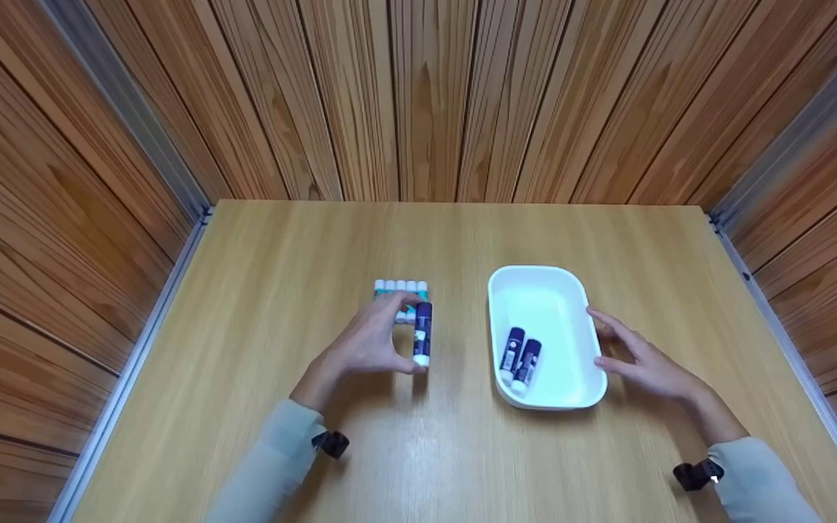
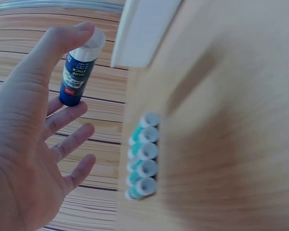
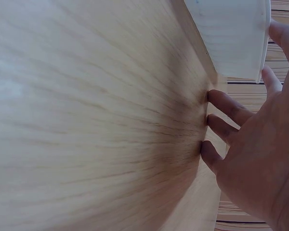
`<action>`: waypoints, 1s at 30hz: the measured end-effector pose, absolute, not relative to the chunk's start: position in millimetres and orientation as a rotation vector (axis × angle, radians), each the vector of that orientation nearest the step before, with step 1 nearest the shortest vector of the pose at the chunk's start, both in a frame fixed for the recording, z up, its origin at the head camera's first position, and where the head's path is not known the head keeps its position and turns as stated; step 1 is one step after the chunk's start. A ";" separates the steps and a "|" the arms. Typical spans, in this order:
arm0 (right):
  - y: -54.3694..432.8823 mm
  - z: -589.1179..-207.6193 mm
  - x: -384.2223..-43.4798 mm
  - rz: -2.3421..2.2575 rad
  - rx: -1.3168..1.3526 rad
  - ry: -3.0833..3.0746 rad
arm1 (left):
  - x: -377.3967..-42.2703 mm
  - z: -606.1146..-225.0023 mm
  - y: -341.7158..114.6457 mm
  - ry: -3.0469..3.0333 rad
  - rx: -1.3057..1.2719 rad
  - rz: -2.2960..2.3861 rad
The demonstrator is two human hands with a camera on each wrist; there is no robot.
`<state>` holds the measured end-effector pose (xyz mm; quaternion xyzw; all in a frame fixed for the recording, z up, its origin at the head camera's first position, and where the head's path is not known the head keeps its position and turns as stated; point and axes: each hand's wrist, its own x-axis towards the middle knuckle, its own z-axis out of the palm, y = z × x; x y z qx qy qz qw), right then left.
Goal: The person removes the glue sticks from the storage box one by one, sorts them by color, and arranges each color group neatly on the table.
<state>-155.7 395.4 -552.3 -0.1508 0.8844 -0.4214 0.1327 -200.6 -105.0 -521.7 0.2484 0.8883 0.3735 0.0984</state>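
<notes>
Between thumb and fingertips, my left hand (image 1: 371,338) pinches a dark blue glue stick (image 1: 423,334) with a white end. The left wrist view shows the glue stick (image 2: 79,70) raised off the table, "GLUE STICK" on its label. Behind that hand lies a row of several white-and-teal glue sticks (image 1: 401,285), partly covered by it in the head view. My right hand (image 1: 644,361) touches the right rim of a white plastic tub (image 1: 596,385) with thumb and index finger. Its other fingertips (image 3: 213,149) rest on the table. Two dark blue glue sticks (image 1: 511,352) lie in the tub's left part.
A wooden table (image 1: 418,465) carries everything. Wood-plank walls (image 1: 426,102) stand behind it and at both sides, with grey metal rails (image 1: 135,392) along the side edges. A small black device (image 1: 331,443) sits on each wrist.
</notes>
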 end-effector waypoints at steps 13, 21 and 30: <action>396.9 -554.1 -156.8 -1.236 -0.461 2.557 | -189.5 -555.9 -104.0 2.648 0.679 0.983; 396.9 -553.6 -154.7 -1.217 -0.446 2.578 | -188.0 -566.4 -101.8 2.668 0.639 0.839; 396.1 -552.7 -155.3 -1.239 -0.472 2.572 | -189.4 -571.5 -99.2 2.666 0.638 0.759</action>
